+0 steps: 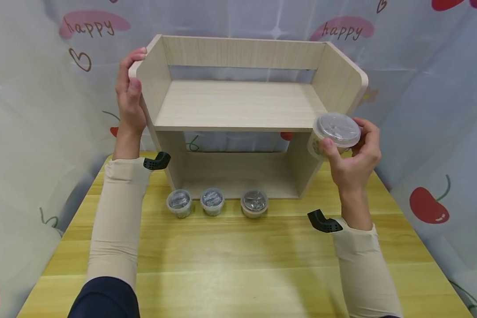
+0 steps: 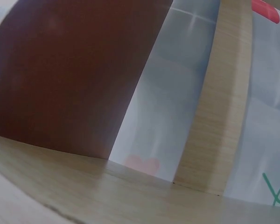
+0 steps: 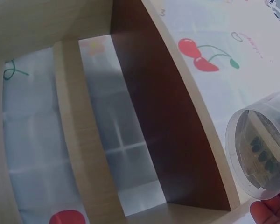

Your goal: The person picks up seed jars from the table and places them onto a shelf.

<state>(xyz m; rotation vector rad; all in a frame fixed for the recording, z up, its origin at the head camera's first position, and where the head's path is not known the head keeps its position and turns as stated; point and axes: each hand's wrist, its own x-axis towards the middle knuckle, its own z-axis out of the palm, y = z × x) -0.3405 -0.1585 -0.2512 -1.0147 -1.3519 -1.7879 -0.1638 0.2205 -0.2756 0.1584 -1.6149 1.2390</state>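
Note:
A pale wooden two-tier shelf (image 1: 238, 106) stands on the table, leaning back a little. My left hand (image 1: 131, 97) grips the upper front edge of its left side panel, fingers on top and thumb lower down. In my right hand (image 1: 355, 161) is a round clear plastic tub (image 1: 337, 129) with a transparent lid, pinched between thumb and fingers. It is tilted, in front of the right end of the middle board. The right wrist view shows the tub's bottom (image 3: 261, 154) with dark green marks. The left hand is out of sight in the left wrist view.
Along the shelf's front foot stand three small lidded tubs: a left one (image 1: 179, 203), a middle one (image 1: 212, 202) and a right one (image 1: 254, 203). The yellow wooden table (image 1: 222, 265) lies below. A printed cloth (image 1: 433, 132) hangs behind and at the sides.

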